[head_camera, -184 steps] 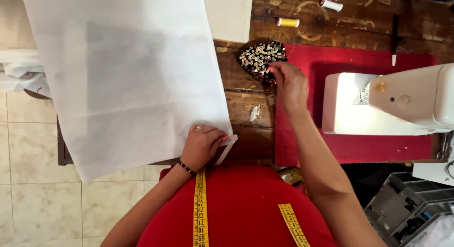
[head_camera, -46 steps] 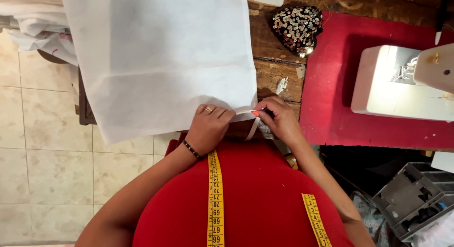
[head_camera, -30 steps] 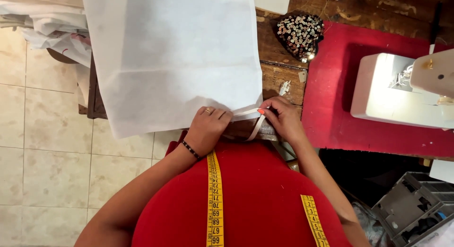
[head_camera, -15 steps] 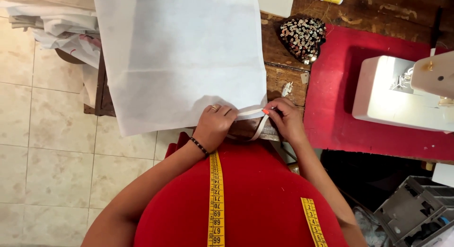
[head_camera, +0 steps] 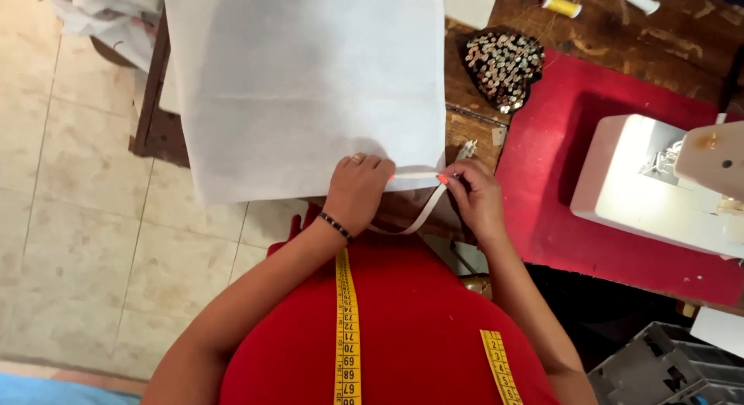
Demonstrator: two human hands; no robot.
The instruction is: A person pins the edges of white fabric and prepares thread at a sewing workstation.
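The white fabric sheet (head_camera: 310,87) lies spread flat over the wooden table (head_camera: 473,126), its near edge hanging just past the table's front, and everything else can be placed from that sheet. At its near right corner the left hand (head_camera: 356,192) presses down with curled fingers, pinning the hem and one end of a narrow white strap (head_camera: 415,215). Just to the right of the corner the right hand (head_camera: 477,199) pinches the strap's other end between fingertips, so the strap sags in a soft loop below the edge. Both hands are closed on the strap, not loose. The sheet looks light, thin and limp, likely to slide or crease if tugged, so the hemmed edge seems the safest place to grip; the strap appears floppy and best held near its ends. Beyond the sheet's right edge sits a dark sequinned heart-shaped piece (head_camera: 502,68), farther right a red mat (head_camera: 558,165) bearing a white sewing machine (head_camera: 659,188). A yellow measuring tape (head_camera: 347,327) hangs around the person's neck.
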